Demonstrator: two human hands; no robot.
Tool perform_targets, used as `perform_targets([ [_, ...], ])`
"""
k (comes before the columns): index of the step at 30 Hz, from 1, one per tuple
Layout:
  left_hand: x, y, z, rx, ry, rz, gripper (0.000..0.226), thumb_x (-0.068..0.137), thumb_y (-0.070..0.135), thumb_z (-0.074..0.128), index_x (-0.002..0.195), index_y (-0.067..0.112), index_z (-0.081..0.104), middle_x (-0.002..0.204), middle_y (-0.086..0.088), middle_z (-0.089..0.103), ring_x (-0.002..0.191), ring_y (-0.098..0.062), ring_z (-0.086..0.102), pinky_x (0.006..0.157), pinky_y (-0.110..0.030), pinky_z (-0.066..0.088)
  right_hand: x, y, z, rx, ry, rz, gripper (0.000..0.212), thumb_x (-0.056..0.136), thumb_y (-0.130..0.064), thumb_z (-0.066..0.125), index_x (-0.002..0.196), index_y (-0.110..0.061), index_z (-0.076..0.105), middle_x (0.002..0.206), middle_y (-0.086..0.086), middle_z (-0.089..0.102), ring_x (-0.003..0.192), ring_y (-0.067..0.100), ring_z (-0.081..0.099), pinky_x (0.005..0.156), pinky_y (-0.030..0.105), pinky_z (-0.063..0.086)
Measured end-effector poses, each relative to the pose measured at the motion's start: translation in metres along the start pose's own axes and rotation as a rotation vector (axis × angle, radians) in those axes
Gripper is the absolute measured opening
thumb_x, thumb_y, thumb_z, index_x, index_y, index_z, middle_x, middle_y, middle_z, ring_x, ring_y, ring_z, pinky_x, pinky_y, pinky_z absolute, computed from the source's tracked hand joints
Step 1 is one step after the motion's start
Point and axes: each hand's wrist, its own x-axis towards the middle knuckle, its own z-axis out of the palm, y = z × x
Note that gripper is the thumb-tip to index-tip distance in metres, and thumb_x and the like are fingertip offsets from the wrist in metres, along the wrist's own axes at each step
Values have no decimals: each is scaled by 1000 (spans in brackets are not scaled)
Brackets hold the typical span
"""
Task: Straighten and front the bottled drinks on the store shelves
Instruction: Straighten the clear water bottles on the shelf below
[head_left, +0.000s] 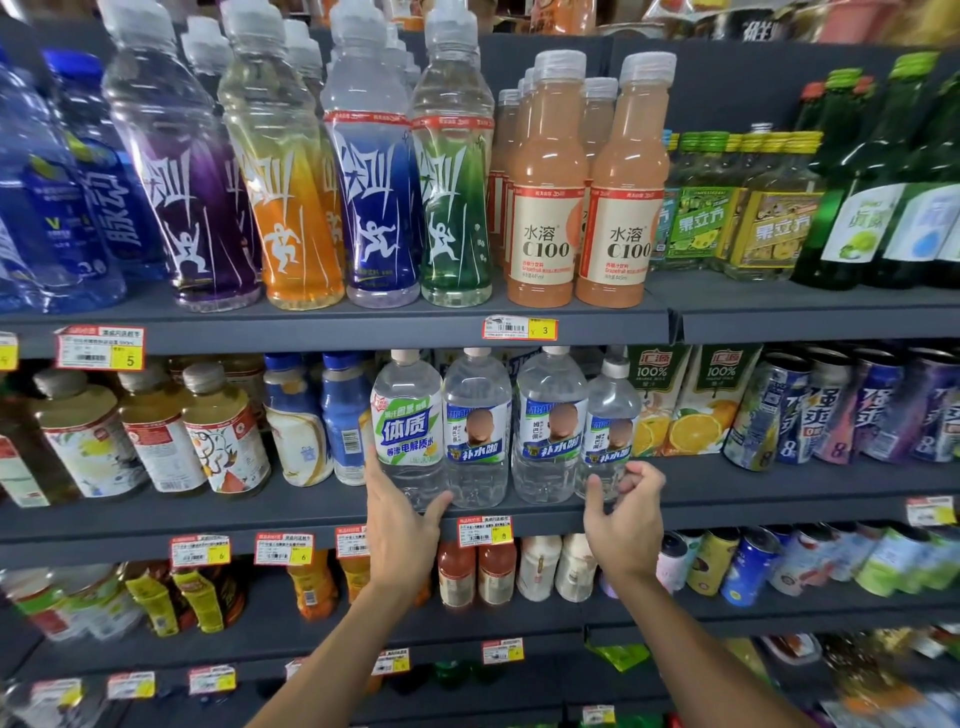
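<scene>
Dark grey metal store shelving (156, 525) is filling the view, with drinks standing in rows. At the left of the middle shelf, yellow tea bottles with white floral labels (223, 431) are standing beside blue-and-white plastic bottles (343, 415). Next, the left hand (402, 525) is gripping the base of a clear plastic bottle with a green-and-blue label (408, 431). Its fingers are lying up the bottle's left side and its thumb is crossing the front, at the shelf's front edge. Two clear bottles with blue labels (477, 426) are standing upright side by side just beside it. The right hand (621, 512) is holding the lower part of a smaller-looking clear blue-labelled bottle (610, 426), with thumb and curled fingers around it. Orange juice cartons (680, 405) and purple cans (831, 410) are standing further right.
</scene>
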Motion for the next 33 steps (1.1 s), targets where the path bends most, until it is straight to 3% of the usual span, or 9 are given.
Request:
perform_targets([
  [10, -1, 6, 0, 11, -1, -21, 120, 80, 18, 84, 160, 28, -5, 165, 0, 22, 149, -15, 26, 118, -37, 32, -25, -19, 16, -51, 100, -6, 28, 93, -40, 64, 103, -24, 43, 82, -5, 53, 69, 23, 58, 59, 31, 40],
  [13, -1, 6, 0, -1, -1, -24, 120, 80, 19, 84, 160, 32, -5, 164, 0, 23, 148, -14, 28, 117, -37, 33, -36, -28, 21, -66, 58, -123, 25, 92, -40, 67, 89, -25, 47, 75, -9, 50, 62, 14, 53, 54, 29, 41],
  [16, 1, 3, -2, 3, -13, -6, 119, 79, 20, 85, 160, 30, -2, 164, 0, 23, 150, -13, 24, 120, -41, 30, -47, -34, 30, -156, -25, -340, 33, 89, -46, 71, 68, -27, 53, 56, -12, 43, 48, 2, 42, 44, 20, 32],
  [19, 2, -1, -6, 49, -19, -8, 117, 77, 27, 86, 160, 26, 3, 158, -1, 30, 147, -15, 26, 119, -38, 30, -56, -44, 47, -281, -132, -371, 45, 85, -63, 68, 59, -27, 62, 47, -12, 52, 45, 5, 53, 45, 24, 42],
  [23, 1, -4, -11, 130, 3, -8, 107, 78, 35, 85, 158, 27, 13, 147, 0, 41, 139, -17, 36, 112, -37, 37, -58, -50, 60, -335, -201, -302, 52, 87, -73, 56, 69, -26, 70, 52, -8, 62, 53, 17, 64, 49, 31, 49],
  [26, 5, -5, -14, 147, 1, -9, 104, 75, 37, 87, 153, 30, 20, 141, 2, 49, 133, -16, 44, 108, -39, 44, -55, -47, 61, -318, -199, -316, 55, 88, -74, 50, 65, -25, 63, 48, -9, 56, 46, 15, 57, 45, 27, 38],
  [30, 9, -15, -22, 135, -44, 11, 104, 77, 31, 87, 154, 34, 18, 146, 6, 47, 134, -12, 43, 109, -31, 40, -54, -45, 61, -283, -223, -305, 52, 90, -69, 52, 62, -25, 54, 46, -9, 50, 44, 11, 44, 48, 27, 31],
  [33, 15, -24, -31, 88, -126, 15, 101, 81, 22, 84, 156, 34, 17, 149, 5, 46, 137, -12, 43, 113, -39, 41, -55, -44, 59, -273, -235, -294, 48, 92, -66, 52, 59, -32, 41, 45, -10, 44, 41, 3, 40, 44, 25, 26],
])
